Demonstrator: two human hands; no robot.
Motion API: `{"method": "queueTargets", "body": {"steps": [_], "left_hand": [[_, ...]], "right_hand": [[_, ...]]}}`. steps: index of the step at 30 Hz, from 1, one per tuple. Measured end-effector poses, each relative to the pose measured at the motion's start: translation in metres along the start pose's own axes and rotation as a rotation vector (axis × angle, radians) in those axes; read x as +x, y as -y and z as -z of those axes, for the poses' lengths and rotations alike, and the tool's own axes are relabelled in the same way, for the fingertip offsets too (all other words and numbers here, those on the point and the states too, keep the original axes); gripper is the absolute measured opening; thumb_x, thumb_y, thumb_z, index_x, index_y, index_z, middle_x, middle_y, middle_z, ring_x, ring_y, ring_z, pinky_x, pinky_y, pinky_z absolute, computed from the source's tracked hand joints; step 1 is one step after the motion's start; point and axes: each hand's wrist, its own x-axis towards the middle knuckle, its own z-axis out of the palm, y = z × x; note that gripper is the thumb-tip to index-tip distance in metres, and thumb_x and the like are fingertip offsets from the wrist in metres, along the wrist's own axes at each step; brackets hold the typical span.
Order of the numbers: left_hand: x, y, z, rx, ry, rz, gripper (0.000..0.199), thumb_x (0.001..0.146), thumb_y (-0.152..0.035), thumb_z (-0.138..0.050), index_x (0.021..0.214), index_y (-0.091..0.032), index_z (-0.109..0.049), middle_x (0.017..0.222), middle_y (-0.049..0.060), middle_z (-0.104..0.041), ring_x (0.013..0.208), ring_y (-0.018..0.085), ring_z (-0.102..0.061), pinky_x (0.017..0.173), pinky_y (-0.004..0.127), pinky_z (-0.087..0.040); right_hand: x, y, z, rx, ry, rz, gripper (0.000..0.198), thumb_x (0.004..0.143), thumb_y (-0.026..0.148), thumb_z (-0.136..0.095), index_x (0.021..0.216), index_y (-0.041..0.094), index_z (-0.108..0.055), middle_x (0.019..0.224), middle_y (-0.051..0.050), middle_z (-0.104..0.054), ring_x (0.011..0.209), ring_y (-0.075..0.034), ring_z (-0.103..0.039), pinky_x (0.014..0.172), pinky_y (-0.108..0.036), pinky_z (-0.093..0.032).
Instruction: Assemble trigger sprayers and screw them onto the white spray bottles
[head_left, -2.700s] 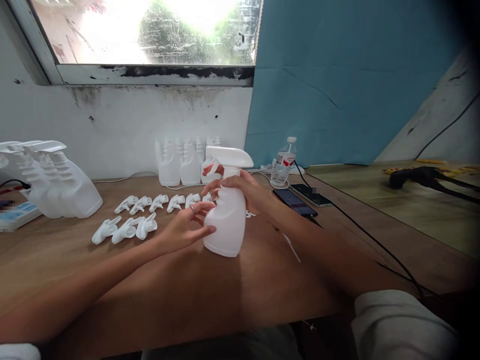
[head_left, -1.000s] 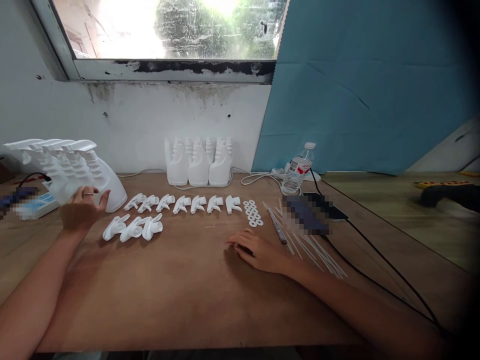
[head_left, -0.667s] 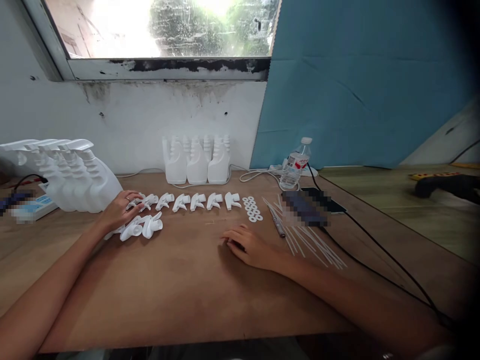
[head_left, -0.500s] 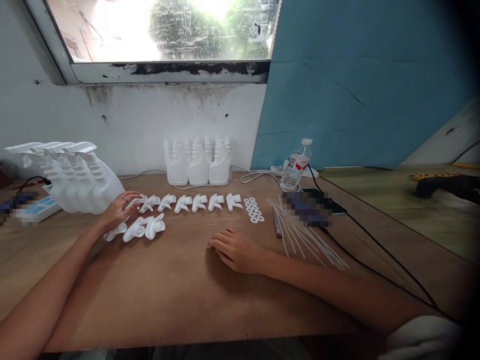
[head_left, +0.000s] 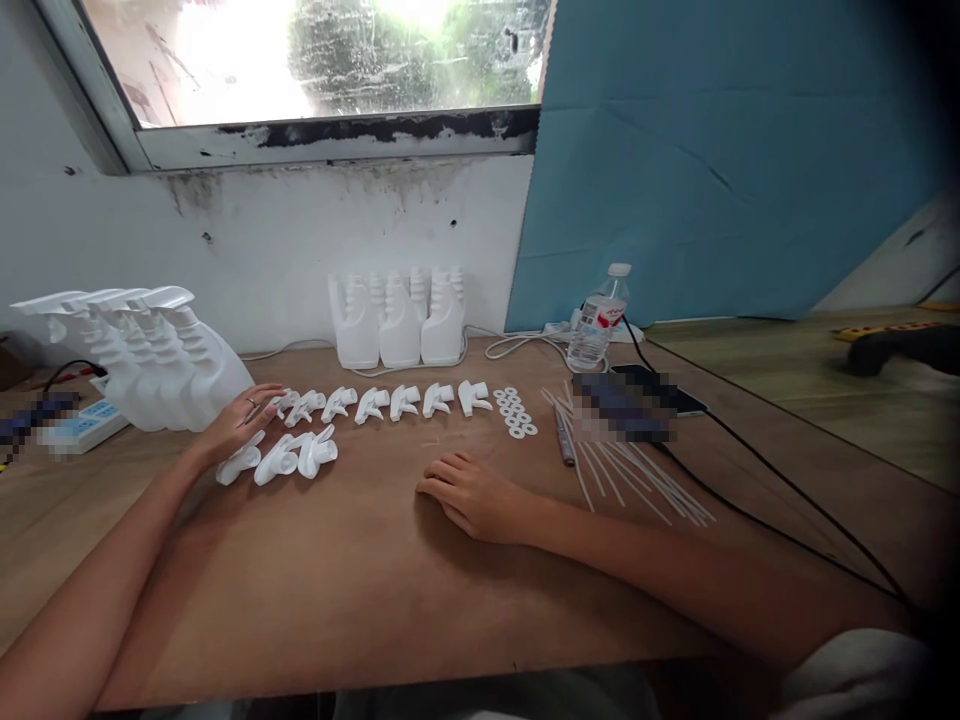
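At the left end of a row of white trigger sprayer heads is my left hand. Its fingers stretch over the leftmost sprayer head and seem to touch it; the hand partly hides that piece. Just below it lie several white shroud-like covers. My right hand rests palm down on the brown table, fingers loosely bent, holding nothing I can see. Beyond it lie small white ring washers. To its right are thin white tubes and a grey pen-like tool.
White spray bottles stand by the wall, and more bottles stand at left beside a blue-and-white box. A clear water bottle, a blurred-out phone-like item and black cables occupy the right side.
The view has shifted and tilted slightly. Both hands stay in nearly the same places; the left fingers lie a little flatter over the end of the row.
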Motion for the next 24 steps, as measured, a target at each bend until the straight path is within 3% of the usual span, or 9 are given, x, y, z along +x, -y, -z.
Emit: {"method": "queueTargets", "body": {"steps": [7,12,18,24], "left_hand": [[-0.007,-0.004,0.017,0.096,-0.007,0.048,0.044,0.093,-0.049,-0.040,0.115,-0.016,-0.057,0.123,0.009,-0.053,0.117,0.024,-0.048,0.104,0.038,-0.037],[-0.016,-0.009,0.010,0.082,-0.040,0.069,0.042,0.091,-0.049,-0.039,0.109,-0.016,-0.057,0.113,0.010,-0.057,0.106,0.023,-0.052,0.096,0.035,-0.042],[-0.050,-0.035,-0.011,0.319,0.042,-0.025,0.052,0.093,-0.051,-0.036,0.140,-0.029,-0.041,0.143,0.008,-0.043,0.133,0.030,-0.037,0.108,0.046,-0.031],[-0.076,-0.053,-0.030,0.477,0.135,-0.089,0.066,0.090,-0.059,-0.040,0.149,-0.041,-0.018,0.157,0.004,-0.025,0.142,0.033,-0.025,0.112,0.062,-0.014]], "right_hand": [[0.002,0.001,0.002,-0.019,0.001,-0.006,0.027,0.092,0.014,-0.041,0.112,0.013,-0.058,0.106,-0.012,-0.058,0.096,-0.020,-0.049,0.088,-0.035,-0.038],[0.001,0.001,0.000,-0.026,-0.008,-0.016,0.026,0.091,0.014,-0.042,0.111,0.013,-0.058,0.106,-0.012,-0.058,0.095,-0.020,-0.050,0.088,-0.034,-0.037],[-0.002,0.000,-0.003,-0.041,-0.027,-0.012,0.027,0.092,0.013,-0.040,0.112,0.014,-0.058,0.107,-0.012,-0.059,0.096,-0.020,-0.051,0.088,-0.034,-0.037],[-0.001,-0.002,-0.003,-0.021,-0.022,-0.001,0.026,0.093,0.014,-0.040,0.113,0.014,-0.057,0.108,-0.012,-0.058,0.097,-0.019,-0.051,0.089,-0.034,-0.037]]}}
